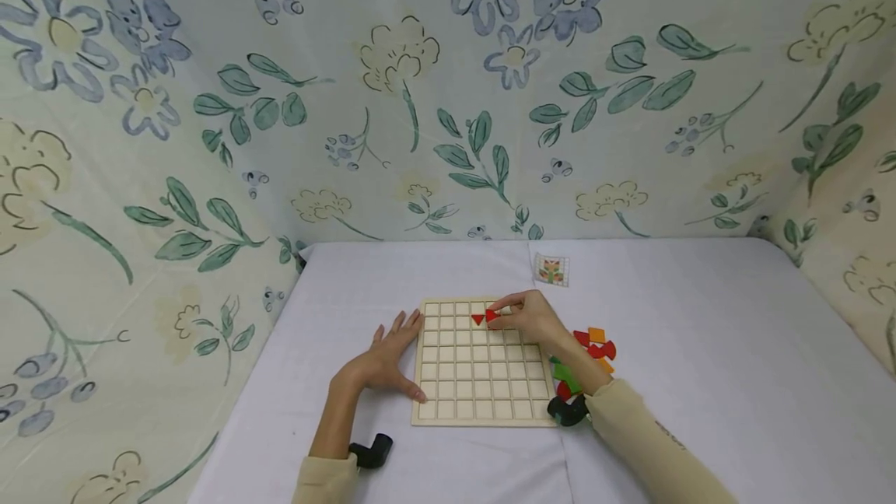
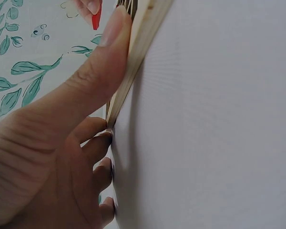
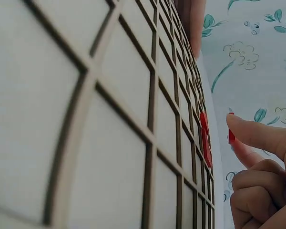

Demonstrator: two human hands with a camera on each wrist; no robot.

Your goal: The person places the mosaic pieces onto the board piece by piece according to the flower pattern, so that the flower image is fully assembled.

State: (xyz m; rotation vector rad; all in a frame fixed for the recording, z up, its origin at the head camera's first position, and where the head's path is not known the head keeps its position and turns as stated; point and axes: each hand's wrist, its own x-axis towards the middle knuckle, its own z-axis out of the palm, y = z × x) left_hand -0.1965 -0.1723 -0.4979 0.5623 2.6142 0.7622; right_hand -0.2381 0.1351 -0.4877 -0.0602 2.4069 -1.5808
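The step in hand looks like setting red pieces into the wooden grid board (image 1: 465,390), which lies between the two hands. The left hand (image 1: 381,364) is spread wide along the board's near side, thumb on the rim, gripping nothing — it seems to steady the frame. The right hand (image 1: 535,317) reaches over the board's far part, its thumb and index finger closed in a pinch on a thin red piece (image 2: 96,21), the other fingers curled under. A red triangle (image 1: 478,319) sits on the grid just left of those fingertips. The next move probably calls for turning the piece to fit a cell, then lowering it without nudging its neighbour. Only the head view shows the small pattern card (image 1: 551,270) beyond the right hand and the pile of red, orange and green pieces (image 1: 596,351) beside the right forearm. From above, the pinched piece seems to meet the grid; the right wrist view shows it edge-on — apart from the surface, with red already lying on the cells nearby. Its exact outline I cannot tell.
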